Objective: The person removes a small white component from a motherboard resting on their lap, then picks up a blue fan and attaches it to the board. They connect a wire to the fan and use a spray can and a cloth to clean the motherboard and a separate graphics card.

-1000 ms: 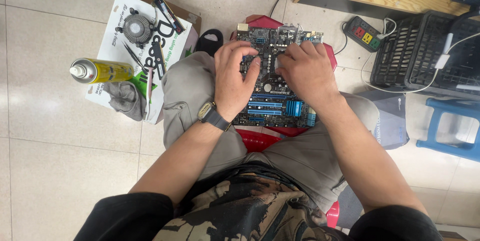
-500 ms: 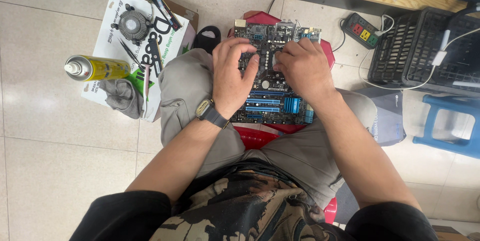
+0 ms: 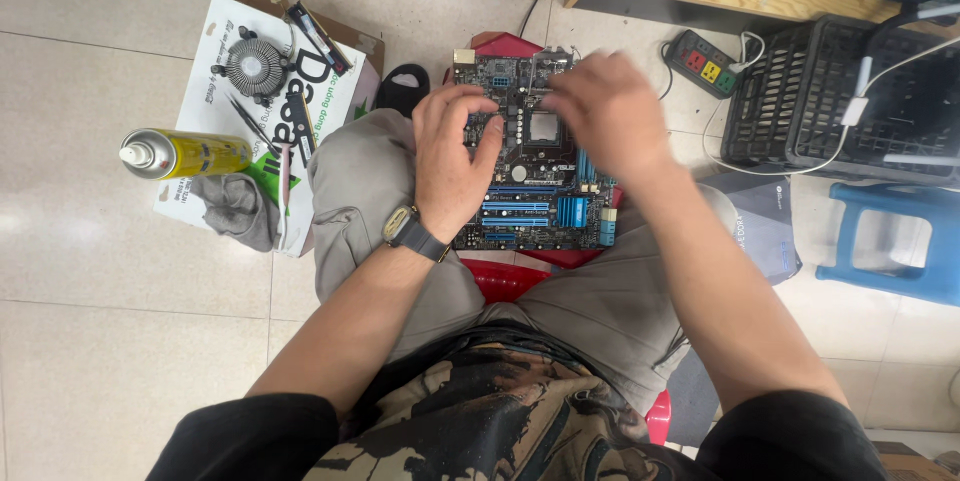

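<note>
Right now you sit on a red stool (image 3: pixel 500 276) with a computer circuit board (image 3: pixel 535 186) resting across your lap, and the work in hand looks like the area around the square processor socket (image 3: pixel 543 127) near the board's top middle. Your left hand (image 3: pixel 450 156) lies flat on the board's left edge, fingers spread and pressing down, steadying it rather than gripping. Your right hand (image 3: pixel 605 116) hovers just right of the socket; it is blurred, so I cannot tell whether it pinches anything. Left of the board, on a flattened cardboard box (image 3: pixel 215 16) on the floor, lie a round cooling fan (image 3: pixel 255 66), a yellow spray can (image 3: pixel 185 153) and a grey rag (image 3: pixel 240 209). As I judge it, your next move calls for a steady board and fine fingertip work at the socket.
</note>
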